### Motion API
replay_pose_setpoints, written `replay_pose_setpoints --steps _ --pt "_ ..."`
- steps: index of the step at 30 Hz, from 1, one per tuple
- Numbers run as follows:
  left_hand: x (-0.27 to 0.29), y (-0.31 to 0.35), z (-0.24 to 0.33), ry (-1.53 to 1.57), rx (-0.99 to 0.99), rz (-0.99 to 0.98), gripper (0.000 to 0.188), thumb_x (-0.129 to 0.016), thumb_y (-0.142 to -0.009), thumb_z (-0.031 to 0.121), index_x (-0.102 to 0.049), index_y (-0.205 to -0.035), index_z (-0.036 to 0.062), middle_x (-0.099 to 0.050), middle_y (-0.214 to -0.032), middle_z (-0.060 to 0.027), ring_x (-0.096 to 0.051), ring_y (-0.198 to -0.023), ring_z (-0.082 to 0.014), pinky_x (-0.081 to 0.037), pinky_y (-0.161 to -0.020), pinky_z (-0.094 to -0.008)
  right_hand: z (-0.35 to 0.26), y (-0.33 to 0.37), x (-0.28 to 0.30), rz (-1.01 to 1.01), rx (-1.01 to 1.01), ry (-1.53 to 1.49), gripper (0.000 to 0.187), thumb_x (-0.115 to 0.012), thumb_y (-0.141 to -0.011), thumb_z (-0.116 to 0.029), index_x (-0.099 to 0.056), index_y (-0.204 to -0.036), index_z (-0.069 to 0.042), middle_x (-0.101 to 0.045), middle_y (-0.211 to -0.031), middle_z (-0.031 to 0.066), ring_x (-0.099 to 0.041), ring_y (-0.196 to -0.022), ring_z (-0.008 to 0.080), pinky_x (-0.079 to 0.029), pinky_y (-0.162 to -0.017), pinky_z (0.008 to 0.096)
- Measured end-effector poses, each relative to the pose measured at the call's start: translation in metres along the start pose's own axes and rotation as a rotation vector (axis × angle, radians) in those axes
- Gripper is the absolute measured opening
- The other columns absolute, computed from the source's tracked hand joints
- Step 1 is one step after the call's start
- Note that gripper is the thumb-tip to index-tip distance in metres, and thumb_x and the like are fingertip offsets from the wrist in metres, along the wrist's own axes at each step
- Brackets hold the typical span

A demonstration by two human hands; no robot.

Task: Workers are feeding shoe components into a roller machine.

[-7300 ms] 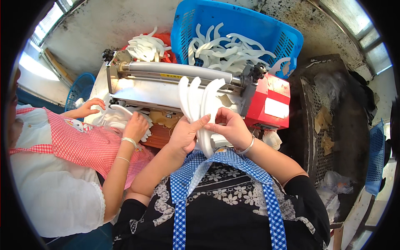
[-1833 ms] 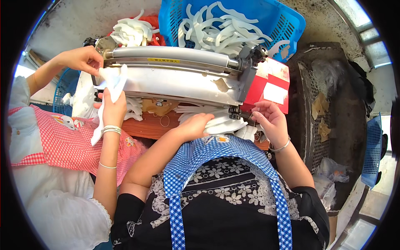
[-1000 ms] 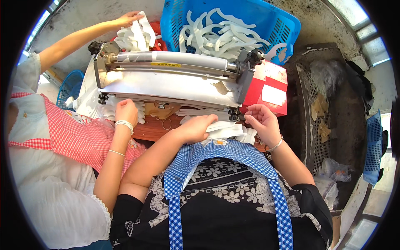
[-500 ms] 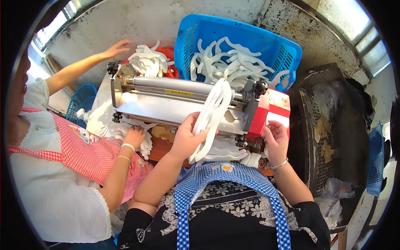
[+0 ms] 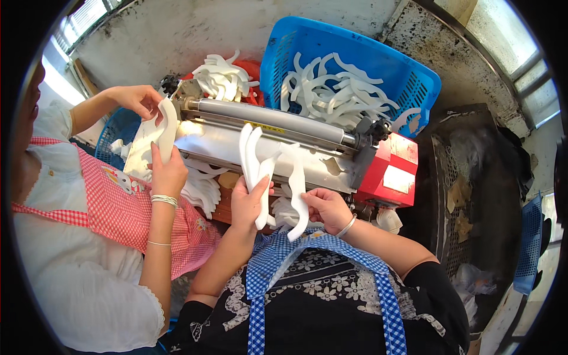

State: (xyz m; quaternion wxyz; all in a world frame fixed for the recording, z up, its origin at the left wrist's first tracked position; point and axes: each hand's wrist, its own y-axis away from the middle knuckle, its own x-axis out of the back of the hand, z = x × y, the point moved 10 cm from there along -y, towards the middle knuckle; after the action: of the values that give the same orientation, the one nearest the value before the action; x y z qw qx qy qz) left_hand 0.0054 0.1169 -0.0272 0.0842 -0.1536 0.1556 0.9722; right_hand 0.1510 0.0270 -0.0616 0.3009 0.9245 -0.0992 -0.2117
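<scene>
My left hand [image 5: 248,204] is closed around a few white wavy foam strips [image 5: 251,157], which stand up from it in front of the roller machine [image 5: 278,122]. To their right, my right hand [image 5: 328,210] pinches one more wavy strip [image 5: 297,186] between thumb and fingers. The upper end of that strip lies close to the strips in my left hand; I cannot tell whether they touch. Behind both hands stretches the machine's metal plate [image 5: 236,144]. More white strips [image 5: 284,210] lie below, partly hidden by my hands.
A blue basket [image 5: 355,36] with many strips stands behind the machine, whose red housing [image 5: 387,174] is at the right. On my left, a co-worker's hands [image 5: 168,176] hold a white curved strip [image 5: 168,127]. White strips [image 5: 222,80] lie on red material at the back left.
My right hand has moved left from beside the red housing and now holds one strip. My left hand has lowered slightly leftward with its strips. The co-worker's hands have taken up a strip.
</scene>
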Motion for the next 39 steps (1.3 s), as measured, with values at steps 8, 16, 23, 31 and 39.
replay_pose_setpoints --steps 8,16,23,31,39 --pt "-0.014 -0.008 -0.006 -0.049 0.096 -0.098 0.021 -0.059 -0.078 0.006 -0.05 -0.095 -0.0035 -0.059 -0.074 -0.0105 -0.059 -0.058 -0.0156 -0.05 -0.047 -0.0241 -0.012 -0.02 0.02 0.152 0.043 -0.107 0.018 -0.058 -0.081 -0.021 -0.054 -0.079 -0.003 -0.057 -0.064 0.0038 -0.051 -0.049 0.0101 -0.039 -0.043 0.0204" --pt "-0.057 -0.064 -0.018 -0.158 0.157 -0.205 0.024 -0.058 -0.08 0.011 -0.049 -0.096 -0.003 -0.058 -0.075 -0.0103 -0.057 -0.053 -0.0165 -0.048 -0.045 -0.0269 -0.04 -0.043 0.038 0.239 0.141 -0.152 0.022 -0.058 -0.08 -0.018 -0.048 -0.089 -0.001 -0.058 -0.071 0.0055 -0.055 -0.052 0.0116 -0.04 -0.043 0.0209" --pt "-0.029 -0.03 -0.002 -0.345 -0.063 -0.032 0.023 -0.052 -0.086 0.022 -0.051 -0.088 -0.0003 -0.057 -0.072 -0.0064 -0.057 -0.056 -0.0113 -0.043 -0.046 -0.022 -0.024 -0.018 0.025 0.064 0.145 0.006 0.022 -0.06 -0.079 -0.021 -0.049 -0.086 -0.004 -0.058 -0.07 0.0053 -0.052 -0.052 0.0095 -0.038 -0.045 0.0195" --pt "-0.043 0.02 -0.029 -0.25 0.086 -0.235 0.04 -0.034 -0.092 0.032 -0.056 -0.087 -0.0013 -0.055 -0.064 -0.0056 -0.052 -0.053 -0.0113 -0.042 -0.048 -0.0223 -0.036 -0.009 -0.025 -0.13 0.378 0.204 0.02 -0.064 -0.076 -0.011 -0.052 -0.087 -0.001 -0.057 -0.076 0.0038 -0.055 -0.067 0.009 -0.046 -0.06 0.0232" --pt "0.007 -0.005 -0.006 -0.311 -0.186 -0.019 0.017 -0.048 -0.087 0.012 -0.055 -0.092 -0.0022 -0.057 -0.07 -0.0037 -0.046 -0.057 -0.0055 -0.037 -0.051 -0.0199 -0.04 -0.015 0.001 0.039 0.322 -0.113 0.02 -0.059 -0.08 -0.012 -0.044 -0.089 -0.004 -0.058 -0.076 0.0055 -0.056 -0.062 0.0107 -0.046 -0.053 0.0207"
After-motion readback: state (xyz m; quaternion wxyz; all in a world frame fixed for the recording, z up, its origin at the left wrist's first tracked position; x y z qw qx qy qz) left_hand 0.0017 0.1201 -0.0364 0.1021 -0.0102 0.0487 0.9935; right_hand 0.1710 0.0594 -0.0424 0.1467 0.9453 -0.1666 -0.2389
